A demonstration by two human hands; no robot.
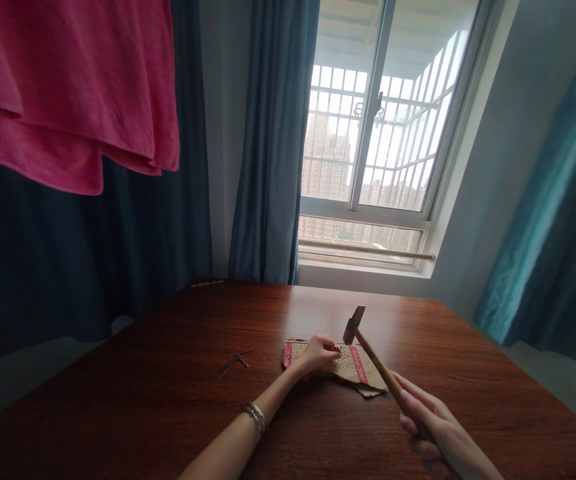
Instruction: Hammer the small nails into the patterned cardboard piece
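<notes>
In my right hand (431, 420) is a hammer (379, 367), gripped by its wooden handle. Its dark metal head is raised over the right part of a cardboard piece (351, 363), which lies on the table. Many small holes dot the cardboard, and pink bands cross it near both ends; its front right edge is ragged. My left hand (319, 353) rests on the cardboard with thumb and fingers pinched together. What sits between those fingertips is too small to make out. Left of the cardboard lie several thin dark metal pieces (235, 362) that look like nails.
The brown wooden table (168, 400) reaches to the wall under a barred window (368, 133). A small pale strip (207, 283) lies at its far left edge. Blue curtains (273, 147) hang behind, and a pink cloth (78, 93) hangs at upper left.
</notes>
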